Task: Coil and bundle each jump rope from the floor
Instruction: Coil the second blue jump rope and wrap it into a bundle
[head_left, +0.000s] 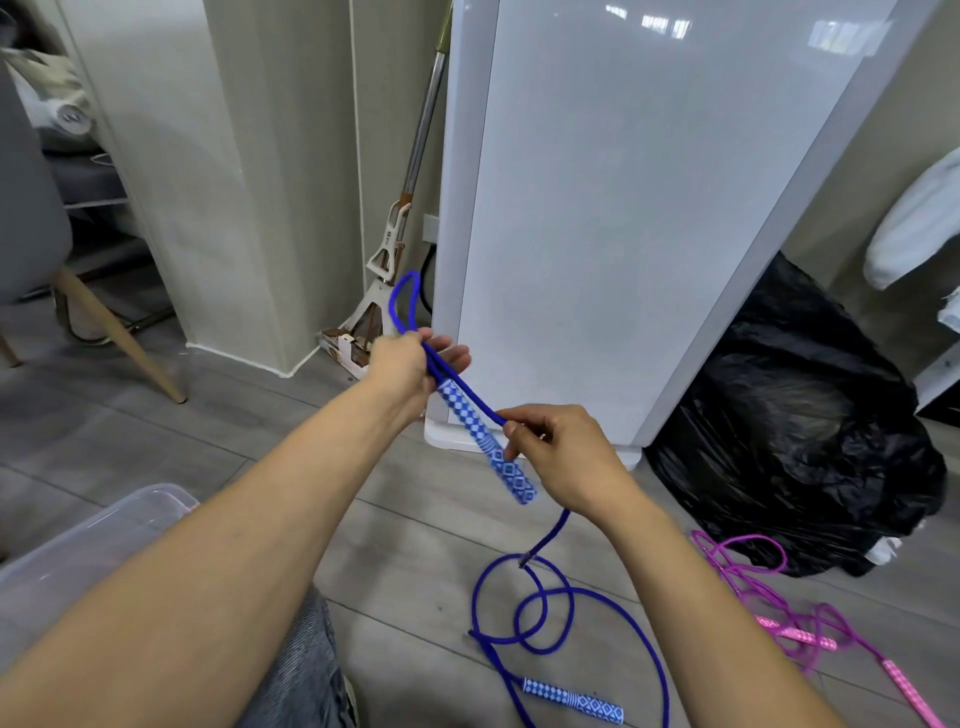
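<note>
The blue jump rope (470, 393) is held up pretty much at the middle of the view, only partly gathered. The top end of one blue-and-white patterned handle (491, 449) is gripped by the left hand (408, 366), together with a folded bit of cord. A narrow loop is left poking out of that hand toward 12 o'clock, while the handle hangs down toward 5 o'clock. The cord is clamped there between thumb and fingers (453, 357). A little further along, at 4 o'clock from the left hand, the cord is pinched between thumb and forefinger of the right hand (563, 449), with the stretch between the two hands pulled fairly straight. From under the right wrist the cord drops to the floor (249, 431), where a couple of loose overlapping loops are laid out at roughly 5 o'clock in the view. The second handle (571, 699) is lying flat just below them near the bottom edge. A pink jump rope (797, 635) is left in a tangle on the floor at 4 o'clock, just beside a black trash bag (810, 426). A tall white appliance (649, 208) is stood behind the hands at 12 to 1 o'clock, with a mop (397, 234) leaned in the corner beside it at 11 o'clock. A clear plastic bin (93, 540) is seen at 8 o'clock.
</note>
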